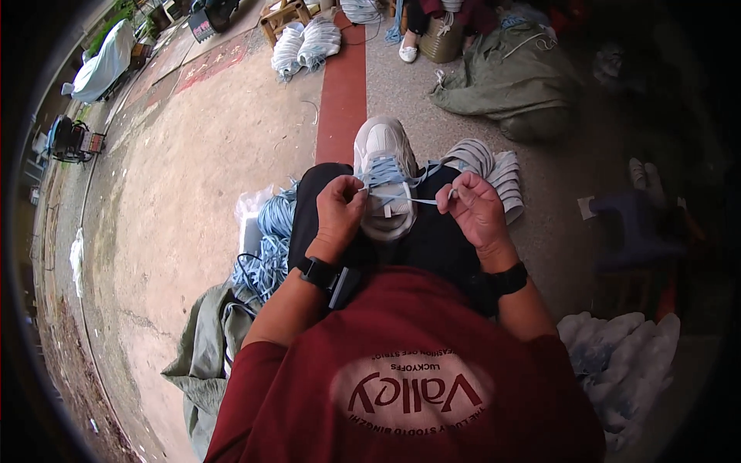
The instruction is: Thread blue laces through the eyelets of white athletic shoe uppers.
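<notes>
A white and light grey sneaker (380,140) rests on my lap between my knees, toe pointing away. Light blue shoelace (384,171) crosses its lower eyelets, and a lace end stretches across the tongue. At the shoe's left edge, my left hand (340,207) pinches lace near an upper eyelet; the fingertips partly hide it. My right hand (475,207), to the right of the shoe, is closed in a pinch on the other end of the taut lace. Another loop of lace runs from the shoe toward my right knee.
Bundles of light blue laces (275,216) lie by my left leg. Stacked white shoe parts (494,171) sit beyond my right knee. Ahead are more white bundles (307,45), a green cloth sack (509,81) and another seated person's foot (408,48). A dark blue stool (637,231) stands right.
</notes>
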A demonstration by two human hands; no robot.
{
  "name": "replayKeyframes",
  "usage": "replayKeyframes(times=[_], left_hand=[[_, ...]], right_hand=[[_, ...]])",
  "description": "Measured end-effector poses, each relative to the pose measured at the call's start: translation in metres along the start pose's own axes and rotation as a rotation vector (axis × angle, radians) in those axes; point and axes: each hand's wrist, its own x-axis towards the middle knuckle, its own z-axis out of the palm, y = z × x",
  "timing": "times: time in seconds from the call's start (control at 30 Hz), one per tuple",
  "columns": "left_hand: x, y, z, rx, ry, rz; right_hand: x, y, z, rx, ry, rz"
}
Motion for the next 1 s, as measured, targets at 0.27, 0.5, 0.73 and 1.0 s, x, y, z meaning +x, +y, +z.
replayKeyframes(times=[0.27,0.5,0.73,1.0], left_hand=[[-0.003,0.036,0.019,0.821,-0.394,0.42],[-0.002,0.05,-0.026,1.012,-0.319,0.384],[-0.025,0.0,-0.163,1.207,-0.106,-0.014],[-0.031,-0.009,-0.152,0.997,-0.017,-0.035]], right_hand=[[-0.016,0.017,0.012,-0.14,-0.079,0.068],[-0.034,-0.005,-0.057,-0.063,0.242,-0.119],[-0.096,-0.046,-0.144,-0.167,0.45,-0.244],[-0.082,-0.052,-0.094,-1.543,0.27,-0.059]])
